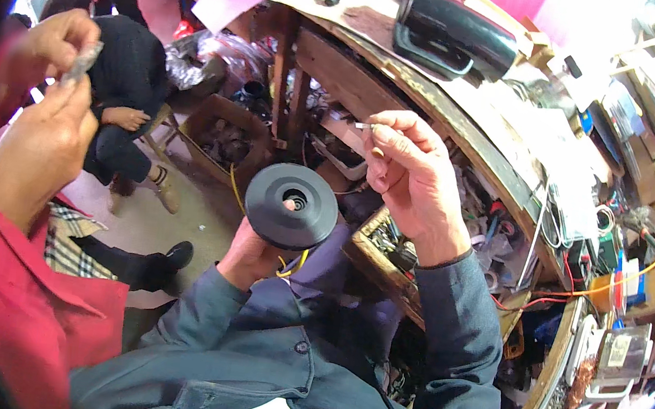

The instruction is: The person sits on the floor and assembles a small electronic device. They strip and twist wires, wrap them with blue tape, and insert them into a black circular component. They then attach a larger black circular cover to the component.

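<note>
My left hand (245, 253) is closed around the underside of a round black disc-shaped part (271, 213) and holds it up above my lap. The part's broad face is turned up, with a stepped hole at its centre; a bit of fingertip shows in the hole. Yellow cord (294, 265) hangs just below the part. To the right and higher up, my right hand (415, 166) pinches a small pale, metallic-looking piece (363, 126) between thumb and forefinger, apart from the black part. What exactly the small piece is cannot be made out.
At my left, a person in a red sleeve (28, 275) holds a small greyish object (82, 63) in both hands. Beyond sits someone in dark clothes (127, 60). A cluttered workbench (495, 155) curves along my right, bearing a glossy black casing (453, 37). Below are a wooden drawer of metal bits (362, 245) and a cardboard box (226, 140).
</note>
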Motion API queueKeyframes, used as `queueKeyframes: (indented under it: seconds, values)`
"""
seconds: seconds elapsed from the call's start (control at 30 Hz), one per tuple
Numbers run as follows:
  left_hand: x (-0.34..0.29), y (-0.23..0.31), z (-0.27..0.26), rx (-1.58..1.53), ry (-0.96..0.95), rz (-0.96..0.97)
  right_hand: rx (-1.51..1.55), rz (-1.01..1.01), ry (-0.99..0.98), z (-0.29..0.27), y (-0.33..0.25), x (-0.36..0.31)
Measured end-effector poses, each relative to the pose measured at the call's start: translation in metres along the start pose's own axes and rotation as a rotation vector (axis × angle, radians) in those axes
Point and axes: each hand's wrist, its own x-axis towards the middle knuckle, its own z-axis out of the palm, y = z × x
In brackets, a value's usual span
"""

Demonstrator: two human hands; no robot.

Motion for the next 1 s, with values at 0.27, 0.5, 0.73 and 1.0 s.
queueKeyframes:
  seconds: [0.27,0.5,0.73,1.0]
  values:
    - [-0.016,0.011,0.023,0.133,-0.049,0.152,0.017,-0.011,-0.037,0.02,0.012,0.007]
    - [-0.017,0.012,0.035,0.043,-0.077,0.127,0.015,-0.011,-0.032,0.02,0.017,0.005]
    - [-0.009,0.008,0.015,0.122,-0.061,0.148,-0.002,-0.064,-0.037,0.021,0.02,0.009]
    - [-0.018,0.019,0.022,0.078,-0.102,0.08,0.022,-0.072,0.023,0.029,0.02,0.011]
